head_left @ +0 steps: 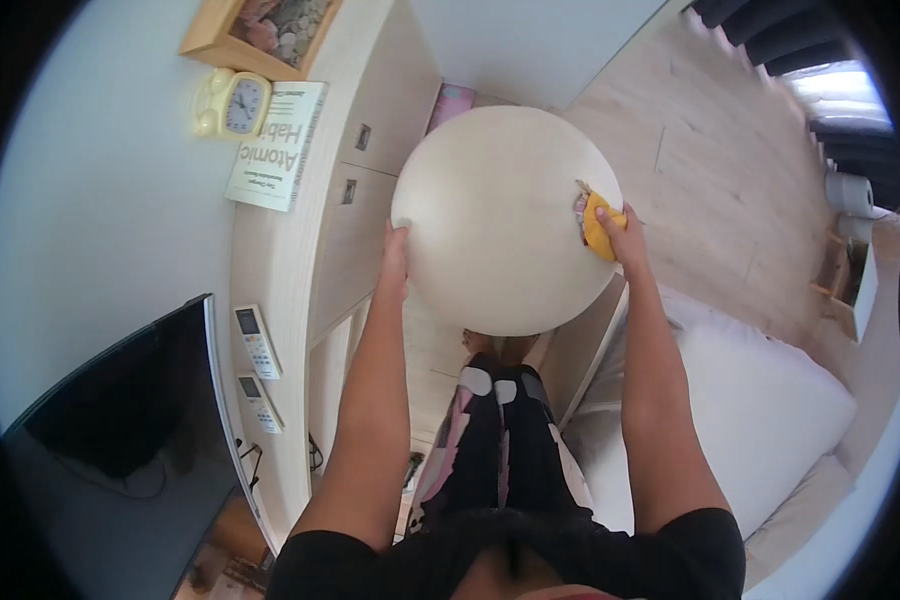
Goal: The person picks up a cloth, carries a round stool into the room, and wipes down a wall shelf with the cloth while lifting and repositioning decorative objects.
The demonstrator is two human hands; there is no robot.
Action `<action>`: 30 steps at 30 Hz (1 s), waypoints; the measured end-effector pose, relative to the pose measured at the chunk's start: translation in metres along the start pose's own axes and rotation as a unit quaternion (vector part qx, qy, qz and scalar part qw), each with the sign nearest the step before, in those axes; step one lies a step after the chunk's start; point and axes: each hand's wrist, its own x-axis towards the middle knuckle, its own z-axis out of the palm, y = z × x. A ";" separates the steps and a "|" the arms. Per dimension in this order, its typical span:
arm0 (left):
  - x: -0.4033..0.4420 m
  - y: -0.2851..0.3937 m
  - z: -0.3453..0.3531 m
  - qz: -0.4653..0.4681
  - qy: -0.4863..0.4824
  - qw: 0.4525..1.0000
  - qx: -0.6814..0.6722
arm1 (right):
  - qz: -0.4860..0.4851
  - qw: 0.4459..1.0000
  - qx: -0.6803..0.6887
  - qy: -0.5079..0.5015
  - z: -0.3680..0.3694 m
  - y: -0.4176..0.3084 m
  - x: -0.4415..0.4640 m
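A large, pale, round thing that looks like a tabletop (505, 220) fills the middle of the head view, above my feet. My left hand (397, 258) grips its left edge, thumb on the upper face and fingers hidden beneath. At the right edge my right hand (627, 240) is closed on a yellow cloth (600, 226), pressing it against the rim with the thumb on top. A crumpled, multicoloured bit shows at the cloth's left side. Whatever supports the round top is hidden under it.
Along the left runs a pale cabinet (370, 215) bearing a yellow clock (242, 105), a book (282, 150), two remotes (257, 342) and a monitor (120, 430). A bed (720, 390) stands at the right. Wooden floor (710, 190) stretches beyond, towards dark curtains (785, 30).
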 end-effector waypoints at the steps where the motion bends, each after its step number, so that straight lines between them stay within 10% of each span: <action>1: -0.003 0.005 0.003 -0.005 0.003 1.000 0.022 | -0.032 0.984 -0.163 0.070 0.000 -0.001 0.000; 6: -0.053 0.007 -0.010 0.157 0.080 0.943 0.283 | -0.007 0.927 -0.367 0.082 -0.014 -0.059 -0.049; 8: -0.109 0.026 -0.023 0.145 -0.003 0.936 0.320 | 0.083 0.993 0.080 0.014 -0.017 -0.099 -0.086; 9: -0.126 0.023 -0.038 0.192 -0.029 0.930 0.313 | 0.071 0.994 0.087 0.019 -0.021 -0.123 -0.106; 11: -0.163 0.030 -0.063 0.252 -0.054 0.917 0.306 | 0.073 0.887 0.421 -0.174 -0.034 -0.185 -0.159; 13: -0.206 0.055 -0.076 0.150 -0.119 0.966 0.172 | -0.001 0.891 0.406 -0.203 -0.047 -0.250 -0.209; 20: -0.286 0.166 -0.045 0.231 -0.218 0.944 0.092 | -0.298 0.887 0.235 -0.262 -0.071 -0.422 -0.324; 30: -0.286 0.276 0.005 0.351 -0.212 0.897 0.167 | -0.228 0.918 0.204 -0.253 -0.027 -0.469 -0.269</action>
